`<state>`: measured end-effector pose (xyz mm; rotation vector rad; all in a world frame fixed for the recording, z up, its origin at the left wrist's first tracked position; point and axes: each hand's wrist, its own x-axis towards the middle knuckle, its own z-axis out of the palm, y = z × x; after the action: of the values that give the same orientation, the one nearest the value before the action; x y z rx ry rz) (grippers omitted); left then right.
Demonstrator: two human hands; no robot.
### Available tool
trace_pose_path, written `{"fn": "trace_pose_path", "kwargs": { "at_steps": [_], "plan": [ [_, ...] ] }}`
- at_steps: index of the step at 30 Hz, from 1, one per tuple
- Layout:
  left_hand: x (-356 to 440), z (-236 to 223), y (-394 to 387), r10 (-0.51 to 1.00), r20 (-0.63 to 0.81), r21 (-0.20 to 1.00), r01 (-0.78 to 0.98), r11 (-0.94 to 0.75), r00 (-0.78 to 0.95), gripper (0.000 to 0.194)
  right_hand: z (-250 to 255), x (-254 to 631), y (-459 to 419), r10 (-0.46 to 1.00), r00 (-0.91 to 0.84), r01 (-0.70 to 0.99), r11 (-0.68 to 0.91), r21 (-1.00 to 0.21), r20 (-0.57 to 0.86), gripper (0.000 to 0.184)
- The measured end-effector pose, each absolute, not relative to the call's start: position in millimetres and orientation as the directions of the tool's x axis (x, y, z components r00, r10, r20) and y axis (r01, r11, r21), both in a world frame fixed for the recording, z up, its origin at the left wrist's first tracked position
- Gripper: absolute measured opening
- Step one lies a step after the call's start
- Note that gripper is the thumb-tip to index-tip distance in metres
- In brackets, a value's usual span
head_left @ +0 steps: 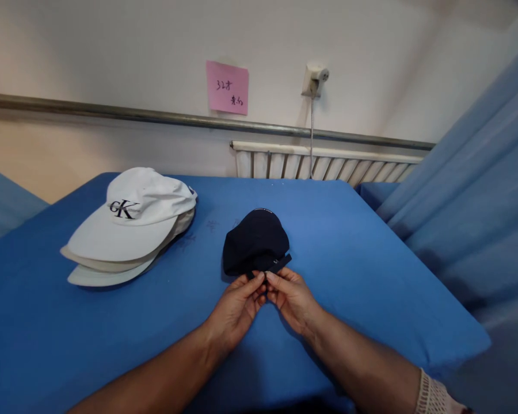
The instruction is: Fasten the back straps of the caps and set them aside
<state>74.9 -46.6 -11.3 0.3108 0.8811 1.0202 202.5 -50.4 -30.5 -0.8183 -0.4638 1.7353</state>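
Observation:
A dark navy cap lies on the blue-covered table just ahead of me. Its back strap sticks out toward me at the near edge. My left hand and my right hand meet fingertip to fingertip at that near edge. Both pinch the strap where it joins the cap. The fingers of both hands are curled together.
A stack of white caps, the top one with a dark logo, sits at the left of the table. A pink note, a wall rail and a radiator are behind. A blue curtain hangs at the right.

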Motion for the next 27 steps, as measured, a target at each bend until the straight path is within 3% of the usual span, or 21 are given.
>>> {"fn": "trace_pose_path", "kwargs": {
  "at_steps": [4,27],
  "plan": [
    [72.8,-12.0,-45.9,0.84,-0.494,0.584,-0.63,0.512,0.225,0.008,-28.9,202.6,-50.1,0.942,-0.17,-0.7,-0.323,-0.638,-0.29,0.024],
    [75.0,-13.1,-47.8,0.865,-0.456,0.639,-0.6,0.481,0.207,0.016,-35.7,195.3,-50.9,0.967,-0.106,-0.596,-0.248,-0.764,-0.232,0.032]
  ]
}}
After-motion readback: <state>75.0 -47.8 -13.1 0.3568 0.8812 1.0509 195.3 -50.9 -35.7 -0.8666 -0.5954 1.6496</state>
